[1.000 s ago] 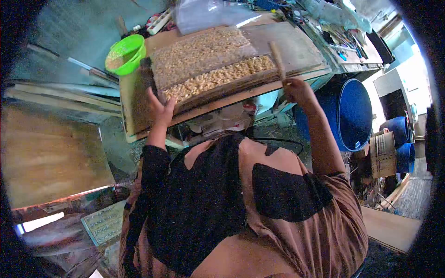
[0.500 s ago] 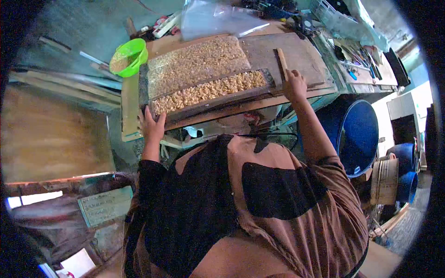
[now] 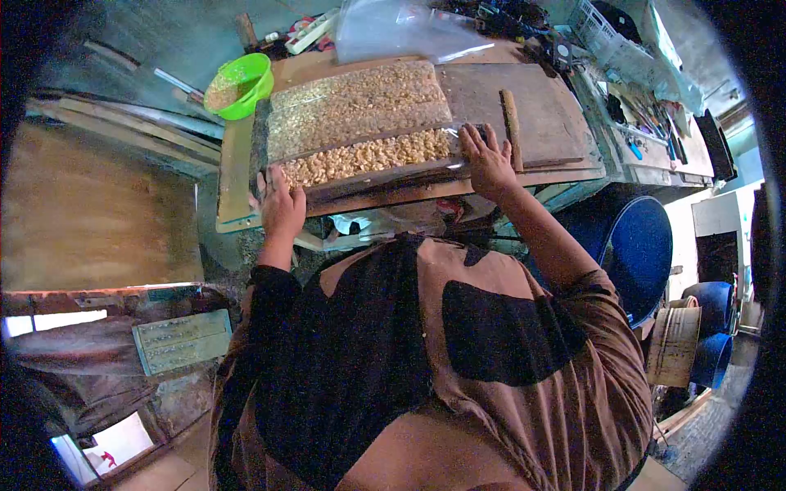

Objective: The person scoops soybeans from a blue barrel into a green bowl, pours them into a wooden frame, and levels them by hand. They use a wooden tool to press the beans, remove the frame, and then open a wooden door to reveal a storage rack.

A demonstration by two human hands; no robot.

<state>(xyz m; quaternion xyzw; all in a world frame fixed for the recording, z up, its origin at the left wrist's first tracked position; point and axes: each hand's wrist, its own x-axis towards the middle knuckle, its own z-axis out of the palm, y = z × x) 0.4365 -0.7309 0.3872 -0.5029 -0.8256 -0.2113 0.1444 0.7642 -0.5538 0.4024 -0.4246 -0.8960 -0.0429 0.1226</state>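
Observation:
A dark wooden frame (image 3: 385,174) lies on the work board, holding a strip of pale, bean-like pieces (image 3: 368,158). Behind that strip, more of the same pieces form a wide, flat slab (image 3: 356,106) under shiny clear plastic. At the frame's front left corner rests my left hand (image 3: 281,206), fingers stretched over the edge. My right hand (image 3: 491,166) touches the frame's right end with its fingers spread, holding nothing. Just right of it a narrow wooden stick (image 3: 511,131) lies on the board (image 3: 550,114).
A bright green bowl (image 3: 250,96) with pale contents stands at the back left. Clear plastic sheets (image 3: 401,31) lie behind the slab. Tools (image 3: 655,131) and a white crate (image 3: 602,37) are at right, above a large blue barrel (image 3: 639,254).
My right hand has let go of the wooden stick, now lying on the board, and moved left to the frame's end. My left hand's fingers have shifted up over the frame's corner.

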